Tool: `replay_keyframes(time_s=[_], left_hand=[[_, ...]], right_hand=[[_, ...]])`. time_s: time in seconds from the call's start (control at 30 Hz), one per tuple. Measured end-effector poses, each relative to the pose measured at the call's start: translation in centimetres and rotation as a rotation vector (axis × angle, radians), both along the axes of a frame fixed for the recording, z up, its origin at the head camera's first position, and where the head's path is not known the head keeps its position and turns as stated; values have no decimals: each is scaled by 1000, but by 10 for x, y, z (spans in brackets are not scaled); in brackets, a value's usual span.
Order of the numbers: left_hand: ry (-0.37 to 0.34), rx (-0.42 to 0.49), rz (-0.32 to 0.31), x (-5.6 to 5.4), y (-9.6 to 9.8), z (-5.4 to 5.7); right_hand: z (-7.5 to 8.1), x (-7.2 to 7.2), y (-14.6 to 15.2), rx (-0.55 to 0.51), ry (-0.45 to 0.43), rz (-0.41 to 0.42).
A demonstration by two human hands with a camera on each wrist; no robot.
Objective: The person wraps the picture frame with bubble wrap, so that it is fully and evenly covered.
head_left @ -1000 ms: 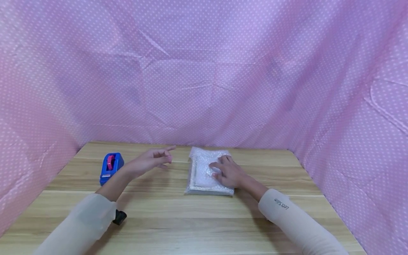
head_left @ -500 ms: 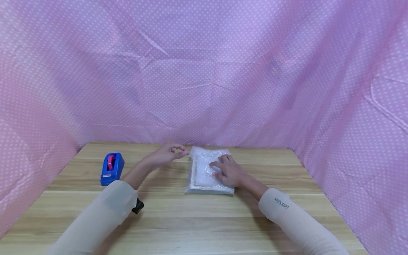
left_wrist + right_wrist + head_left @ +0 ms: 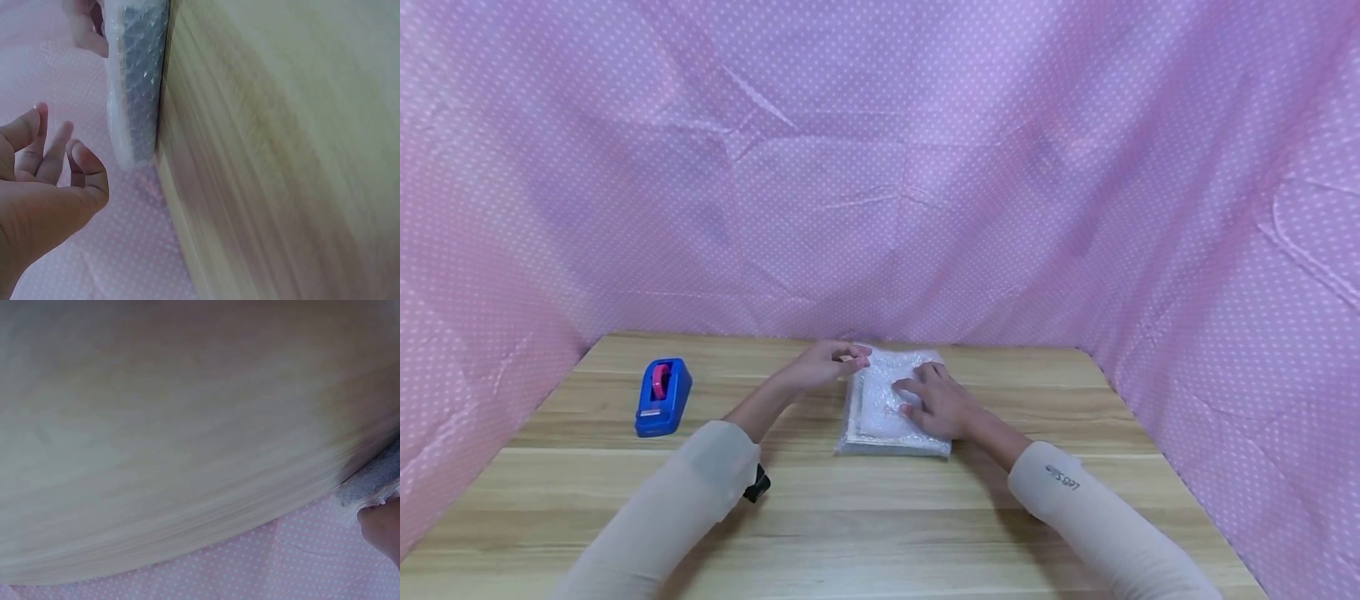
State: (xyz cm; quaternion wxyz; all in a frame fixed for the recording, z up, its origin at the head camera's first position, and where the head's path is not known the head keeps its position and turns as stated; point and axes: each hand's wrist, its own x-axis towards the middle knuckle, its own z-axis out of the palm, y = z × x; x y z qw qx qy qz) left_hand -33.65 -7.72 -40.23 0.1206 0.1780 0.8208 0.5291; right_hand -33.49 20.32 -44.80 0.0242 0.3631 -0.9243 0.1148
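Observation:
A flat package in bubble wrap [image 3: 880, 421] lies at the back middle of the table. My right hand [image 3: 946, 410] rests on top of it, fingers spread over the wrap and holding it down. My left hand [image 3: 822, 365] hovers at the package's far left corner, thumb and forefinger pinched together. What seems to be a small strip of clear tape shows only as a faint glint at those fingertips [image 3: 40, 109]; the other fingers are loosely bent. In the left wrist view the package's bubble-wrapped side [image 3: 142, 75] stands just beyond the left hand.
A blue tape dispenser [image 3: 662, 417] with a pink-cored roll [image 3: 660, 381] stands on the left of the wooden table [image 3: 865, 533]. Behind the table and along its sides hangs a pink dotted cloth [image 3: 850, 208].
My left hand has moved right, from between the dispenser and the package to the package's far left corner, still pinching. The right hand and package have stayed in place.

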Motion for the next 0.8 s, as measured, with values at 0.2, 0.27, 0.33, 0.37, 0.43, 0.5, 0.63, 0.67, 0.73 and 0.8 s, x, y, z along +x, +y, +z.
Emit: replay_keyframes(time_s=[0.2,0.27,0.33,0.37,0.43,0.5,0.63,0.67,0.73,0.8], left_hand=[[30,-15,-45,-3,9,-6],[31,-26,-55,-4,12,-7],[32,-40,-64,-5,16,-10],[33,-43,-72,-5,17,-10],[36,-54,-84,-5,21,-12],[26,-62,-96,-3,23,-14],[-1,-72,-108,0,28,-17],[-11,-74,-108,1,29,-17],[-22,-76,-105,2,30,-19],[-40,-75,-94,3,31,-21]], right_hand=[[1,0,0,0,2,-8],[1,1,0,5,-3,-13],[1,1,0,7,-10,-15],[1,1,0,9,-14,-19],[0,1,0,11,-21,-23],[0,1,0,10,-26,-23],[0,1,-1,12,-17,-27],[0,1,-1,8,-14,-27],[0,2,-1,2,-9,-25],[0,2,-1,-7,-4,-19]])
